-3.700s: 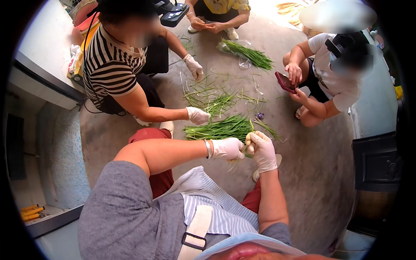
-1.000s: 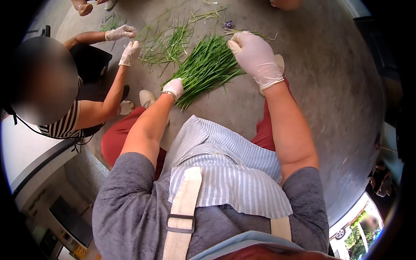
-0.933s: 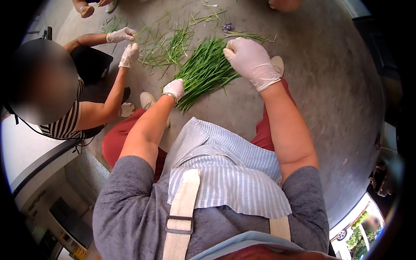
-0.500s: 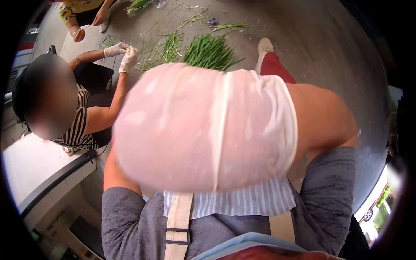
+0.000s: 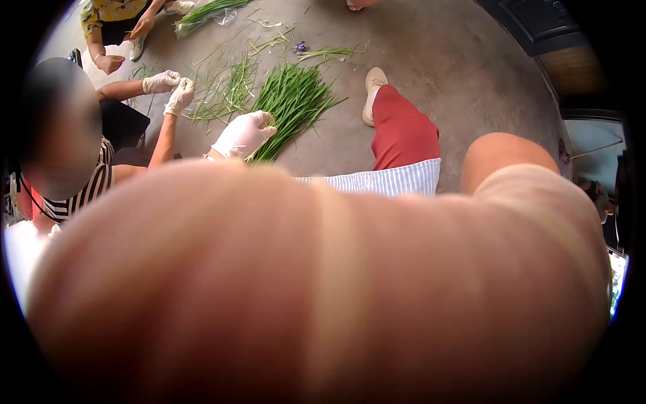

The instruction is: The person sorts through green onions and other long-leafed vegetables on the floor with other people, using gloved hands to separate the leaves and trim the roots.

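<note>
My right hand (image 5: 417, 289), in a thin pale glove, fills the lower half of the view. It is very close and blurred, with the bare forearm (image 5: 509, 149) coming in from the right, and its finger pose cannot be read. Beyond it, my left hand (image 5: 239, 137), in a white glove, is at the near left edge of a heap of green chives (image 5: 293, 101). Its fingers are curled, thumb near the fingertips. Whatever they hold is too small to make out. The left forearm is mostly hidden.
On the left sits a co-worker in a striped top (image 5: 101, 176), white-gloved hands (image 5: 176, 91) together. Another person in yellow (image 5: 111, 17) is beyond. Loose stalks (image 5: 235, 87) and bunched chives (image 5: 208, 15) lie on the concrete floor (image 5: 431, 54). A red trouser leg (image 5: 404, 124) ends in a beige shoe (image 5: 372, 87).
My right hand has come closer and now covers more of the lower view. My left hand, hidden before, shows beside the chives. The view has shifted slightly to the right.
</note>
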`<state>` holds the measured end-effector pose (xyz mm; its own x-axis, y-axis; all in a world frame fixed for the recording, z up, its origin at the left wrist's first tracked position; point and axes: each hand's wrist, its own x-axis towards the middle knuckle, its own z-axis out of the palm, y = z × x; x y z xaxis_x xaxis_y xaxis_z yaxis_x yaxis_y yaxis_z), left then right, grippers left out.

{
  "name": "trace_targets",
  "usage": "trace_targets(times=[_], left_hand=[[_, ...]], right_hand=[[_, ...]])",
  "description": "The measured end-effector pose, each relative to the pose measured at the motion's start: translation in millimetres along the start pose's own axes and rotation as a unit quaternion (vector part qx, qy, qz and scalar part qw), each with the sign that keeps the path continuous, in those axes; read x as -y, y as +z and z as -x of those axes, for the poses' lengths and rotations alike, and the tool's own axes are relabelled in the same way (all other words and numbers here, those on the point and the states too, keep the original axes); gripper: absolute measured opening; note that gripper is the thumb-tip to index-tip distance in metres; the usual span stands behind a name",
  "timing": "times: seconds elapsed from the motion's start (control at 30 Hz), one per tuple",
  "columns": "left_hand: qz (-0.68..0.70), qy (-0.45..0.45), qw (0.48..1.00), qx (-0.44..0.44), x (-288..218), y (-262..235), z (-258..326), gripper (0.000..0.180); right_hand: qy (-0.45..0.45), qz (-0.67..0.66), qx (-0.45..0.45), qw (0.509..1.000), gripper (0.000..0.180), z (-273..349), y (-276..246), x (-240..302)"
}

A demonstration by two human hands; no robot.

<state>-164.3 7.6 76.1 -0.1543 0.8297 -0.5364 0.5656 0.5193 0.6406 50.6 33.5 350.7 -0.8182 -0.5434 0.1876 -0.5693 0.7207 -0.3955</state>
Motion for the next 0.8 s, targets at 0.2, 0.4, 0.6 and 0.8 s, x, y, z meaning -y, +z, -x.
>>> trace_targets(times=[0.2,0.4,0.6,0.8], left_hand=[[-0.077,0.101,0.991,-0.052,6.1,-4.6,8.7,0.039],[-0.088,0.091,0.990,-0.052,5.9,-13.7,21.0,0.039],[-0.077,0.102,0.990,-0.059,-1.3,-15.8,26.3,0.040],[-0.084,0.108,0.988,-0.067,6.4,-15.4,24.6,0.043]], right_hand=[[0.002,0.007,0.041,0.999,0.018,-23.6,1.2,14.5],[-0.004,0.010,0.065,0.998,0.020,-38.3,-5.8,24.2],[-0.012,0.011,0.079,0.997,0.023,-42.8,-16.0,32.3],[-0.003,0.023,0.083,0.996,0.027,-44.8,-24.1,37.0]])
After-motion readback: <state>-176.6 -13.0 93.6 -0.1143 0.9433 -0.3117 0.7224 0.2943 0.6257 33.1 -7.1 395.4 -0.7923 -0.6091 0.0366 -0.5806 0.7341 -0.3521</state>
